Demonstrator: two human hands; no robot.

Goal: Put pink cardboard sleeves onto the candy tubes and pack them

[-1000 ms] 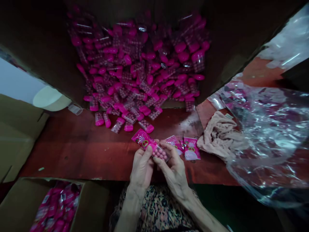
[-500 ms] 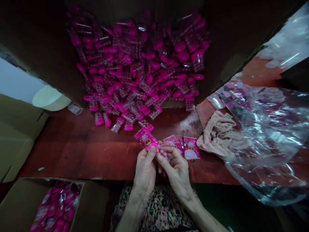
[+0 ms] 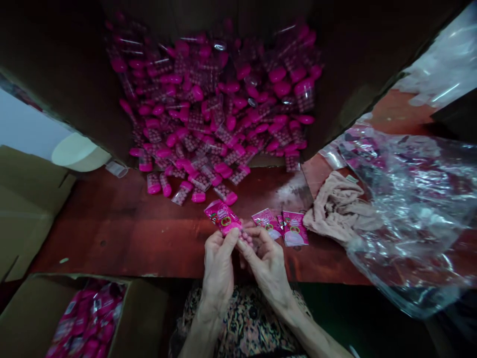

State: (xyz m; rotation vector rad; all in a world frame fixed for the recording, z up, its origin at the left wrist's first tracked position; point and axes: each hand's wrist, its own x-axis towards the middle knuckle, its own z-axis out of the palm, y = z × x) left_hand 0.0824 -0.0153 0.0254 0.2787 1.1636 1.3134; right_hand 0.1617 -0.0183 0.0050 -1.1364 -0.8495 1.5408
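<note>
Holding a pink-labelled candy packet [image 3: 222,218] above the red tabletop [image 3: 112,228], the left hand [image 3: 218,271] and right hand [image 3: 265,263] pinch it closed between their fingers. Also by that tabletop: heap of pink-capped clear packs [image 3: 208,114], far edge; two labelled packets [image 3: 294,228], on it, right of the hands (nearly touching); crumpled beige cloth [image 3: 337,209], further right.
</note>
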